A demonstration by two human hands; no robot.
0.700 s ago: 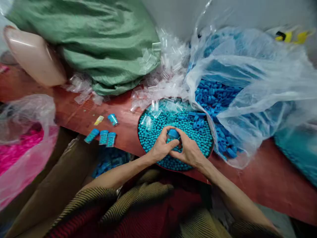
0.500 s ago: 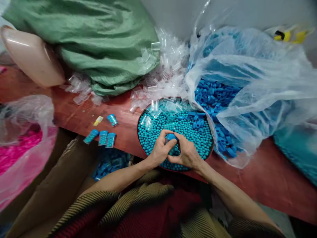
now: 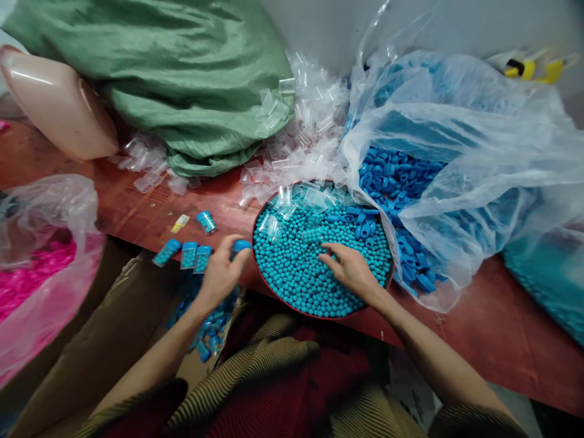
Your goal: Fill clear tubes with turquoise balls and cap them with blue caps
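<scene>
While left hand (image 3: 222,271) grips blue cap (image 3: 241,245) — right hand (image 3: 352,267) curls loosely.

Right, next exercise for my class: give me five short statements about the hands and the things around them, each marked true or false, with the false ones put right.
1. A blue cap shows in the left hand. True.
2. The right hand is over the pink pieces. False: the right hand is over the basin of turquoise beads.
3. Some clear pieces lie on the green sack. True.
4. The pink pieces are at the picture's right edge. False: the pink pieces are at its left edge.
5. The table is bright white. False: the table is reddish.
</scene>
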